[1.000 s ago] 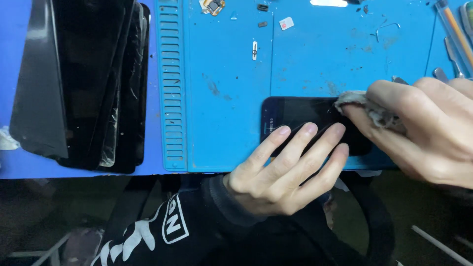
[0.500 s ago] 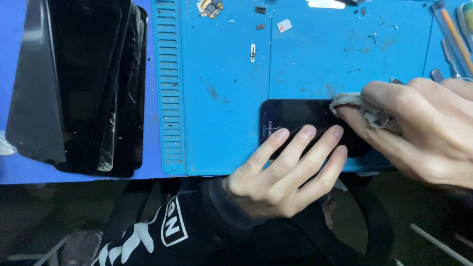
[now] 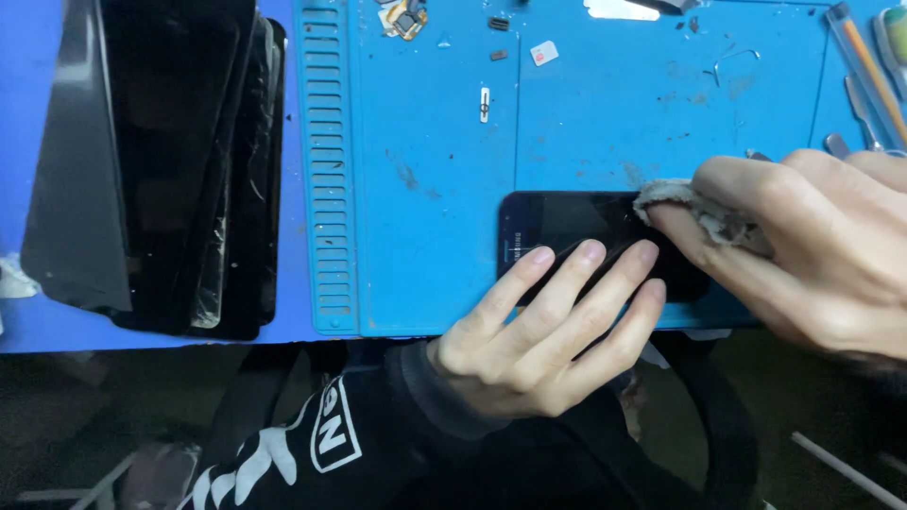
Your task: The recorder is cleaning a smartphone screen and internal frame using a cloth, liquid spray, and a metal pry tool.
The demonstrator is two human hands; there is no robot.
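Blue covers nearly all of the work surface: a blue repair mat [image 3: 425, 236] with a ribbed strip of slots down its left edge lies on a darker blue tabletop [image 3: 293, 170], and below its near edge the view drops to dark floor and a black sleeve with white lettering.

On the mat's near part, right of centre, lies a dark phone [image 3: 567, 222], face up, its long axis running left to right along the mat's near edge. Its rounded left end points toward the slotted strip; its right end is hidden under the right hand. Fine cracks cross the glass.

Across the phone's lower left part, the left hand [image 3: 539, 331] lies flat, 4 fingers spread and pressing on the glass, gripping nothing. Coming in from the right, the right hand [image 3: 803, 246] has its fingers closed on a small grey cloth [image 3: 694, 212], which it presses against the upper middle of the screen.

At the left, a stack of black screen panels [image 3: 161, 161] lies with long axes running away from the viewer. Near the far edge sit a small white card [image 3: 543, 53], a tiny white part [image 3: 484, 104] and an orange-and-metal part [image 3: 404, 17]. Slim tools [image 3: 864, 76] lie at the far right.
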